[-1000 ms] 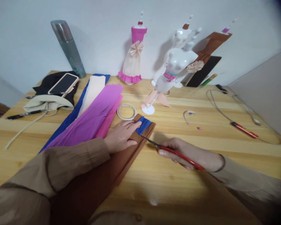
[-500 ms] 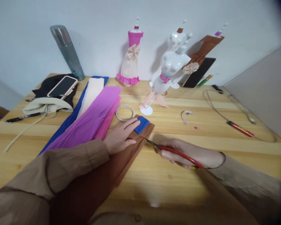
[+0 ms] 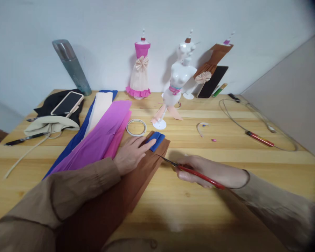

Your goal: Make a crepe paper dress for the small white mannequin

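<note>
My left hand (image 3: 131, 155) lies flat, fingers stretched, on a long strip of brown crepe paper (image 3: 139, 182). One fingertip rests on a small folded blue piece (image 3: 157, 141) that sits on the brown paper near its far end. My right hand (image 3: 196, 171) is closed around the handles of red scissors (image 3: 204, 177). The blade tips touch the brown paper's right side, just below the blue piece. Whether the blades have cut into the paper cannot be made out.
Purple crepe paper (image 3: 99, 136) and a tape roll (image 3: 136, 128) lie left of centre. Small dress forms stand behind, one in a pink and cream dress (image 3: 140, 73), one mostly white (image 3: 177, 78). A phone (image 3: 67, 103), a bottle (image 3: 72, 68) and a red corded tool (image 3: 259, 138) lie around.
My view has shifted slightly. The left hand has drawn back a little, uncovering more of the blue piece's lower left. The scissors stay at the paper's edge.
</note>
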The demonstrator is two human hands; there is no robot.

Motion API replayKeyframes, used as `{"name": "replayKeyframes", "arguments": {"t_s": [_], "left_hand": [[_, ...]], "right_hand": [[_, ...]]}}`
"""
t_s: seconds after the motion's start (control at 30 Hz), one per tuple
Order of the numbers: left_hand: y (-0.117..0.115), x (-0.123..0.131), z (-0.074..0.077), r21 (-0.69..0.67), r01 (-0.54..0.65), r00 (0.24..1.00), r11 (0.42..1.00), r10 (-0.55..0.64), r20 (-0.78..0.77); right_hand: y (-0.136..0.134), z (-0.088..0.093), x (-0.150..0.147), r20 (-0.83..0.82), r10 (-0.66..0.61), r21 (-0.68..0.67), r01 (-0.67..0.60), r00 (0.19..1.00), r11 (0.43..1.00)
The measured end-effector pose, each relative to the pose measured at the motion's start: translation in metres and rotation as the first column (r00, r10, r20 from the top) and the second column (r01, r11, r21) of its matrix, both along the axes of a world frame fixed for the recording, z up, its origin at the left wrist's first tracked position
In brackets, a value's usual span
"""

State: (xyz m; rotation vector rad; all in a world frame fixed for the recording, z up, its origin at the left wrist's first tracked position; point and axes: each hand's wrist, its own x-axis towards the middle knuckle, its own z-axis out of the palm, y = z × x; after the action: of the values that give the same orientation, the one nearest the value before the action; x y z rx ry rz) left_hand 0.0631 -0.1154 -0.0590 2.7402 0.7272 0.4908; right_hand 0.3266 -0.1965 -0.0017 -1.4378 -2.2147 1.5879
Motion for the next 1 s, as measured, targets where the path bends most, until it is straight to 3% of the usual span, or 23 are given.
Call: {"name": "replayKeyframes", "arguments": {"t_s": [0.17,0.3,0.53,0.7,0.83,0.9,1.0], "left_hand": [[-0.011,0.005,0.005,0.103,0.018,0.988,0.995,-0.002,-0.154],[-0.01,0.005,0.002,0.1,-0.018,0.975,0.995,0.04,-0.217],[0.008,0.002,-0.002,0.047,-0.158,0.971,0.986,0.164,-0.174],[0.008,-0.002,0.016,0.138,-0.169,0.981,0.976,0.18,-0.066],[0.016,-0.013,0.034,0.274,-0.363,0.932,0.891,0.353,0.085],[0.025,-0.02,0.038,0.293,-0.464,0.884,0.836,0.459,0.088],[0.038,-0.028,0.038,0.254,-0.485,0.866,0.837,0.499,0.01]], "right_hand": [[-0.001,-0.002,-0.003,0.064,0.035,0.155,-0.044,0.997,0.987],[-0.002,-0.003,-0.005,0.063,0.026,0.212,-0.039,0.998,0.977],[-0.001,-0.004,-0.006,0.065,0.036,0.204,-0.048,0.997,0.978],[0.0,0.001,-0.008,0.057,0.039,0.183,-0.049,0.998,0.982],[-0.001,0.003,-0.009,0.055,0.036,0.179,-0.045,0.998,0.983],[-0.001,0.003,-0.009,0.06,0.033,0.183,-0.043,0.998,0.982],[-0.001,0.003,-0.009,0.069,0.04,0.17,-0.051,0.997,0.984]]}}
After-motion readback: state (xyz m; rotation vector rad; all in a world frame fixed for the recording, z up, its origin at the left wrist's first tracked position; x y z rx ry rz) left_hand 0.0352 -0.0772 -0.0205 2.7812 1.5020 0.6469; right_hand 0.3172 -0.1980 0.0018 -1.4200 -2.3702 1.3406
